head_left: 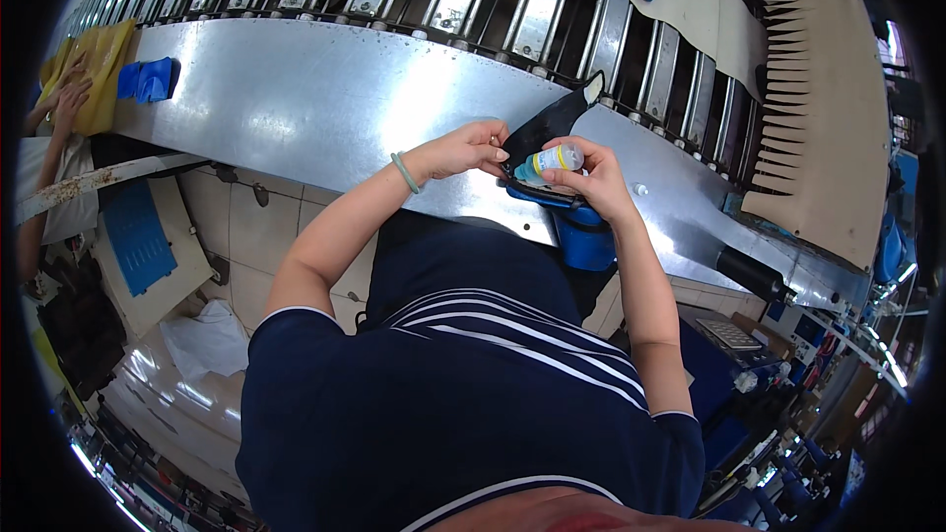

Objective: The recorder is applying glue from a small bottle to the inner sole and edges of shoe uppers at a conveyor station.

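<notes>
The right hand (596, 177) squeezed a small clear yellow-capped bottle (548, 161) (apparently gluing) onto a black curved leather piece (548, 124) pinched by the left hand (463, 150); steady aim needed.

Bright overhead light, glare on the metal bench (325, 99), strong fisheye bending, black corners, soft blur toward the rim

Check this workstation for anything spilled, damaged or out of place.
Nothing stands out. The right hand holds a small squeeze bottle against a black piece that the left hand steadies over the metal table; no spill shows.
</notes>
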